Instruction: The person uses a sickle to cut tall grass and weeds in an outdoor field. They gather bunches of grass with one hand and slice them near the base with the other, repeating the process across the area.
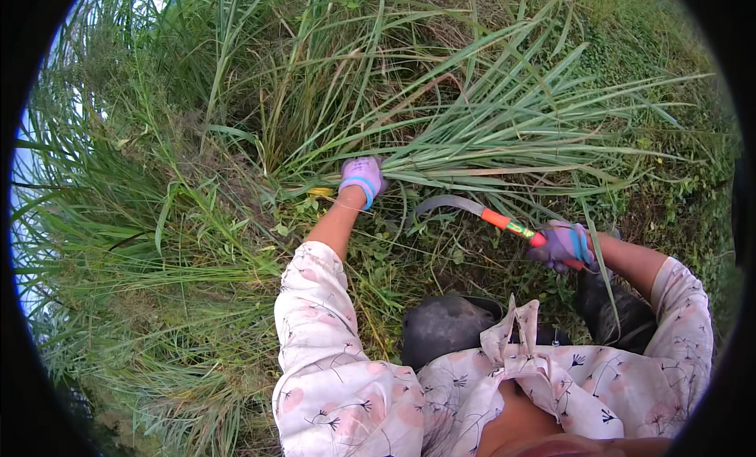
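My left hand [362, 179], in a light purple glove with a blue cuff band, is closed around the lower end of a bundle of long grass [484, 144]. The blades fan out to the right, well past my right hand. My right hand [561, 245], gloved likewise, grips the red handle of a sickle [455, 203]. Its curved grey blade points left, below the bundle and apart from it, over low weeds. My fingers under the left glove are mostly turned out of sight.
Tall standing grass [295, 90] rises beyond my left hand. More dense grass [195, 303] spreads along the left. Low leafy ground cover [644, 49] lies at the upper right. Close to my body are my dark-covered knee [449, 327] and other leg [614, 309].
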Action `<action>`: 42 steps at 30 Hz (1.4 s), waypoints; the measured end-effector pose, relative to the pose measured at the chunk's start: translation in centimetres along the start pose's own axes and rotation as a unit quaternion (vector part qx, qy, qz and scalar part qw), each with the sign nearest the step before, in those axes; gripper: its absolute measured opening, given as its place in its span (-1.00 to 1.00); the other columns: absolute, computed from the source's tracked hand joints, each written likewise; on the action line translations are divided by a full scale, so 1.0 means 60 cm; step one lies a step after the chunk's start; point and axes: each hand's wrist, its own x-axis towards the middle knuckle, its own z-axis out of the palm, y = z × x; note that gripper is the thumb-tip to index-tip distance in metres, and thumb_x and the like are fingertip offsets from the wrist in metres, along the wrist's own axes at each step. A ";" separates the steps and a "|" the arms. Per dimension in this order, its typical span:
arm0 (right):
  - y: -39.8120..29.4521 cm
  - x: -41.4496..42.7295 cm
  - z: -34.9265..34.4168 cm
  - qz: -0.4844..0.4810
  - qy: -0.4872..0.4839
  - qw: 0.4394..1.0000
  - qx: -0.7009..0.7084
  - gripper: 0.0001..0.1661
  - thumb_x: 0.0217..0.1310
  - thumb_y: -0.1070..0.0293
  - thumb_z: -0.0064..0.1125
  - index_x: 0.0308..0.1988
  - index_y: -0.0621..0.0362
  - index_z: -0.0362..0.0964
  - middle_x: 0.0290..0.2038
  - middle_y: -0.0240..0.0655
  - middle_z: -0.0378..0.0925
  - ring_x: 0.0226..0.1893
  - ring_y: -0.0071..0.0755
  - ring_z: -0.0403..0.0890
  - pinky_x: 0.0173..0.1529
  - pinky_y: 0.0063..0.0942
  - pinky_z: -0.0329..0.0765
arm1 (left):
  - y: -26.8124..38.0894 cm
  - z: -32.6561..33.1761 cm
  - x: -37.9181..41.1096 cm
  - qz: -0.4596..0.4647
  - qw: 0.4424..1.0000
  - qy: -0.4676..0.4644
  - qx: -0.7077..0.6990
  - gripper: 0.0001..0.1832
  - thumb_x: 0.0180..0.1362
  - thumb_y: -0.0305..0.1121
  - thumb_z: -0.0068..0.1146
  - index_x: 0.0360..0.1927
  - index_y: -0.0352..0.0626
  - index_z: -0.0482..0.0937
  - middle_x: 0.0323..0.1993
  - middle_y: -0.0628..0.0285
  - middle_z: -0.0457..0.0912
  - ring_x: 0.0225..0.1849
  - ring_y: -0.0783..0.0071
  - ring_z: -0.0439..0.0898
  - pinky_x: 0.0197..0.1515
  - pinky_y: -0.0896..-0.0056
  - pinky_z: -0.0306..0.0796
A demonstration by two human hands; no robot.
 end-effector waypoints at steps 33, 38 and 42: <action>-0.524 0.318 0.151 -0.268 -0.140 0.953 0.006 -0.72 0.15 0.17 0.12 -0.46 0.13 0.32 -0.64 -0.42 0.33 -0.74 -0.52 0.29 -0.63 -0.48 0.35 | -0.153 -0.183 -0.140 -0.172 0.904 0.296 -0.256 -0.47 -0.25 -0.30 0.34 -0.08 -0.12 0.58 -0.29 -0.02 0.65 -0.19 0.05 0.63 -0.11 0.24 0.46; -0.479 0.323 0.156 -0.177 -0.239 0.953 0.063 -0.85 0.17 0.34 0.04 -0.43 0.16 0.33 -0.59 -0.38 0.45 -0.69 -0.52 0.45 -0.67 -0.48 0.40 | -0.146 -0.195 -0.127 -0.191 0.890 0.300 -0.284 -0.52 -0.24 -0.32 0.33 -0.12 -0.14 0.60 -0.34 0.01 0.67 -0.28 0.13 0.65 -0.15 0.27 0.47; -0.414 0.242 0.176 -0.184 -0.145 0.972 -0.020 -0.88 0.16 0.36 -0.01 -0.37 0.18 0.32 -0.61 -0.37 0.46 -0.71 -0.51 0.46 -0.66 -0.53 0.46 | -0.193 -0.202 -0.068 -0.186 0.817 0.392 -0.380 -0.59 -0.19 -0.19 0.33 -0.28 -0.27 0.61 -0.41 -0.02 0.67 -0.38 0.16 0.64 -0.24 0.29 0.48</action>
